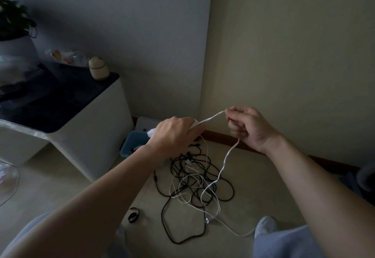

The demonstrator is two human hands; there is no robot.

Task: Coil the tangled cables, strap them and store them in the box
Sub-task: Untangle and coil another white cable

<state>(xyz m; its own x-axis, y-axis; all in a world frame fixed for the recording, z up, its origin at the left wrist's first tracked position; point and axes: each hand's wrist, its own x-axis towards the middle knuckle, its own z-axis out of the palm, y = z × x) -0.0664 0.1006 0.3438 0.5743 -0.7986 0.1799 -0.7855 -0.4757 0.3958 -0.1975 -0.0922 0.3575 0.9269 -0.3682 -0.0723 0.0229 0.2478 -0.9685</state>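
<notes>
A flat white cable [211, 119] stretches between my two hands above the floor. My left hand [174, 134] grips its coiled end, with a white plug sticking out on the left of the fist. My right hand [247, 127] pinches the cable between thumb and fingers, and the rest hangs down from that hand to the floor. Below lies a tangle of black and white cables [194, 178]. A blue box [133, 143] sits on the floor behind my left wrist, partly hidden. A black strap [133, 217] lies curled on the floor near my left forearm.
A white cabinet with a dark top [81, 127] stands at the left, carrying a plant pot [16, 52] and a small beige jar [98, 68]. A white flat object [147, 124] leans at the wall corner. My knees are at the bottom edge.
</notes>
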